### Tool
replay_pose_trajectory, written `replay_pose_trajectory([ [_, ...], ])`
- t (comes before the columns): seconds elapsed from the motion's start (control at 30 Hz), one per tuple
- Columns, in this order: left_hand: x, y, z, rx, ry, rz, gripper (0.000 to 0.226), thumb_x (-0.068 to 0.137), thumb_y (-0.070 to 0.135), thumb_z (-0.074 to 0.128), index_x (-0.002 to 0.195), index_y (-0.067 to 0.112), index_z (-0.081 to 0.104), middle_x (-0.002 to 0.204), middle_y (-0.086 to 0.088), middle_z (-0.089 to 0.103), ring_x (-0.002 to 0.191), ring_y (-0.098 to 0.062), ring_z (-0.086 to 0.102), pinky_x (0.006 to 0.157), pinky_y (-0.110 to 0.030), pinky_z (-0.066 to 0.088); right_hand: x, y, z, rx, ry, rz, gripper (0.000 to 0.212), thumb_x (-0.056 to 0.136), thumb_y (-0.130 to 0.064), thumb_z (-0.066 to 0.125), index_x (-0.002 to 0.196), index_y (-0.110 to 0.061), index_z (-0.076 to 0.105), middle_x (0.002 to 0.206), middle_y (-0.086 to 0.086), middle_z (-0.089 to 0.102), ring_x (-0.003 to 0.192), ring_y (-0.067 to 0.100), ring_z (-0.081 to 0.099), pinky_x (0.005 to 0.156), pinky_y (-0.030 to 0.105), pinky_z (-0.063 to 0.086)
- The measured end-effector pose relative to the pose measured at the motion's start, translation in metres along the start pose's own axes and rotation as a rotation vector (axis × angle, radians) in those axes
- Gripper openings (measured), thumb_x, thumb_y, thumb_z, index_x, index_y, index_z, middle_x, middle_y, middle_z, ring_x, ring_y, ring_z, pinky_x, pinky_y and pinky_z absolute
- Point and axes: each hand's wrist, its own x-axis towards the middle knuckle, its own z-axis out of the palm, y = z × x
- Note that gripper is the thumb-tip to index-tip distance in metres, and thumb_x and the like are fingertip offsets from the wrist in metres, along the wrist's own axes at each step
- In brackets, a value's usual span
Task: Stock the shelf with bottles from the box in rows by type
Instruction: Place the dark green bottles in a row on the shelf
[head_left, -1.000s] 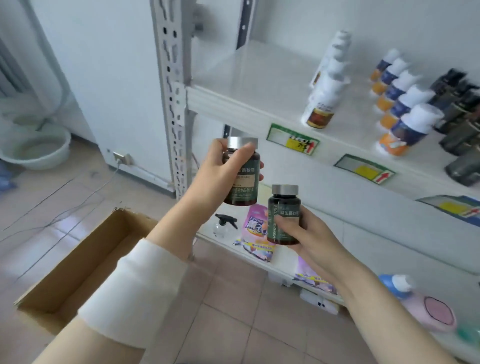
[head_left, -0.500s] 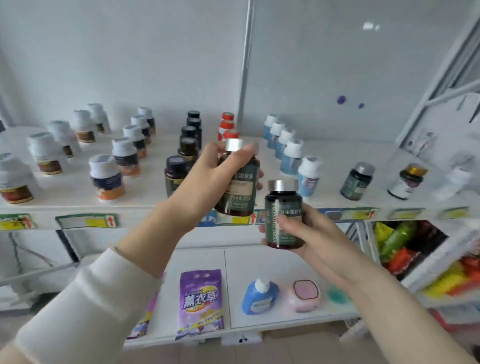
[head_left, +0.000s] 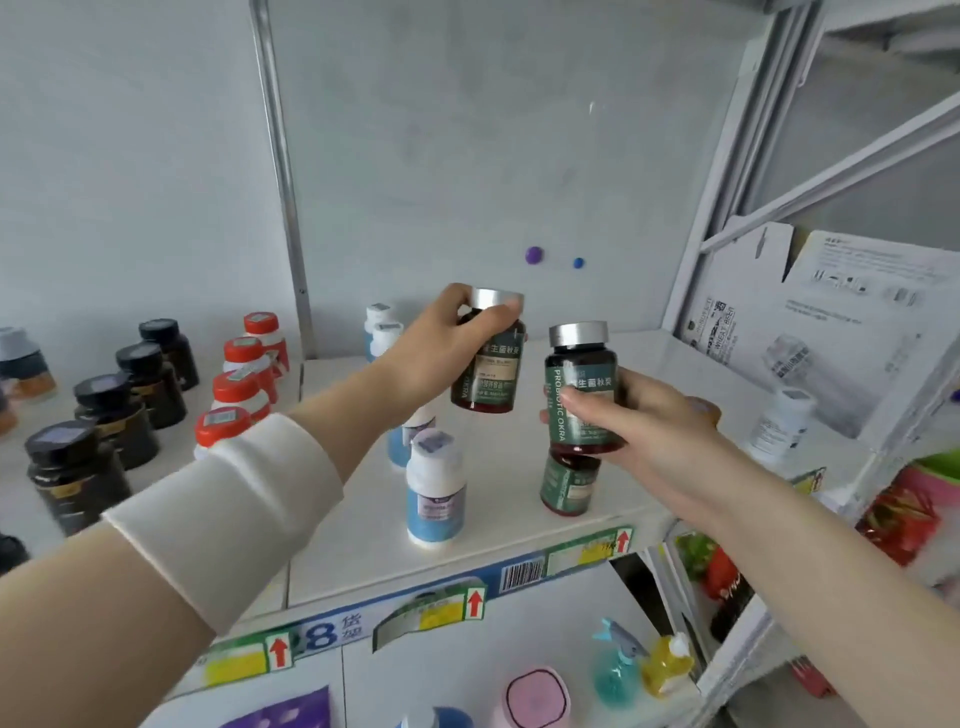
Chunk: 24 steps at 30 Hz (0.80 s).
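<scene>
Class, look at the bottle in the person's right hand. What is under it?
A matching green-labelled bottle stands on the shelf below the held bottle in the right hand. Its cap is hidden behind the held one.

- The left hand (head_left: 441, 353) is holding a dark silver-capped bottle (head_left: 488, 376) at frame centre, above the white shelf board (head_left: 501, 467).
- The right hand (head_left: 649, 431) is holding a second dark silver-capped bottle (head_left: 582, 395) just right of it, directly over a third such bottle (head_left: 566, 488) standing on the board.
- A row of white blue-labelled plastic bottles (head_left: 435, 493) is standing left of that.
- Further left, red-capped white bottles (head_left: 240, 395) and black jars (head_left: 106, 415) are standing in rows.
</scene>
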Motion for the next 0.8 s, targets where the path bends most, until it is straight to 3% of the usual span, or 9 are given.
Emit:
replay_pose_trajectory([
  [0.07,0.037,-0.009,-0.003,0.033,0.001,-0.005,0.039,0.09,0.043,0.053,0.117,0.014,0.048,0.105,0.0,0.067,0.092,-0.011,0.064,0.078,-0.024,0.052,0.036,0.001,-0.01,-0.045,0.006,0.011,0.029,0.077,-0.025,0.068,0.106,-0.02,0.063,0.104,0.003,0.071,0.103,0.019,0.065,0.099,0.043,0.047],
  [0.17,0.091,-0.025,-0.008,0.09,-0.012,-0.036,0.036,0.09,0.043,0.053,0.114,0.017,0.048,0.091,0.007,0.061,0.08,-0.004,0.059,0.067,-0.018,0.045,0.087,0.006,-0.021,-0.141,-0.018,0.063,0.037,0.081,-0.021,0.068,0.116,-0.018,0.058,0.11,0.003,0.068,0.103,0.017,0.064,0.099,0.038,0.047],
  [0.23,0.125,-0.037,-0.009,0.163,-0.039,-0.057,0.037,0.089,0.041,0.056,0.115,0.016,0.05,0.092,0.005,0.062,0.08,-0.007,0.059,0.069,-0.018,0.045,0.119,0.012,-0.025,-0.188,-0.046,0.108,0.049,0.077,-0.023,0.072,0.122,-0.02,0.052,0.114,0.002,0.065,0.106,0.016,0.062,0.1,0.037,0.046],
  [0.33,0.174,-0.059,-0.007,0.29,-0.067,-0.092,0.038,0.085,0.043,0.062,0.112,0.018,0.051,0.097,-0.002,0.062,0.085,-0.017,0.061,0.078,-0.03,0.05,0.168,0.025,-0.031,-0.252,-0.083,0.174,0.057,0.074,-0.025,0.076,0.123,-0.025,0.048,0.11,0.002,0.065,0.105,0.016,0.061,0.099,0.034,0.045],
  [0.47,0.226,-0.088,-0.004,0.43,-0.058,-0.163,0.049,0.081,0.04,0.068,0.117,0.012,0.05,0.11,-0.01,0.061,0.099,-0.028,0.063,0.085,-0.041,0.055,0.22,0.047,-0.035,-0.382,-0.103,0.182,0.052,0.073,-0.019,0.078,0.116,-0.021,0.049,0.095,-0.004,0.061,0.09,0.01,0.06,0.075,0.02,0.046],
  [0.57,0.254,-0.104,-0.006,0.487,-0.021,-0.179,0.046,0.082,0.036,0.068,0.115,0.01,0.051,0.104,-0.007,0.056,0.092,-0.024,0.056,0.072,-0.031,0.049,0.252,0.065,-0.038,-0.477,-0.095,0.165,0.053,0.071,-0.017,0.079,0.115,-0.017,0.05,0.09,-0.008,0.055,0.081,0.008,0.056,0.065,0.017,0.044],
  [0.67,0.271,-0.114,-0.007,0.483,-0.015,-0.214,0.038,0.082,0.034,0.069,0.106,0.011,0.052,0.098,-0.004,0.052,0.088,-0.021,0.05,0.075,-0.029,0.042,0.275,0.078,-0.038,-0.593,-0.099,0.157,0.056,0.068,-0.02,0.082,0.114,-0.016,0.05,0.108,-0.001,0.057,0.1,0.02,0.058,0.083,0.027,0.048],
  [0.73,0.28,-0.117,-0.007,0.503,-0.022,-0.232,0.027,0.08,0.033,0.07,0.084,0.015,0.05,0.083,-0.002,0.051,0.082,-0.021,0.049,0.073,-0.03,0.043,0.287,0.082,-0.037,-0.623,-0.121,0.14,0.06,0.066,-0.021,0.083,0.116,-0.015,0.05,0.114,0.001,0.058,0.107,0.022,0.058,0.091,0.032,0.048],
  [0.8,0.287,-0.116,-0.008,0.515,-0.04,-0.254,0.036,0.079,0.032,0.07,0.063,0.02,0.04,0.066,0.001,0.042,0.068,-0.02,0.045,0.064,-0.027,0.041,0.297,0.084,-0.034,-0.634,-0.145,0.11,0.063,0.064,-0.021,0.083,0.118,-0.015,0.051,0.114,0.0,0.06,0.108,0.021,0.058,0.093,0.034,0.048],
])
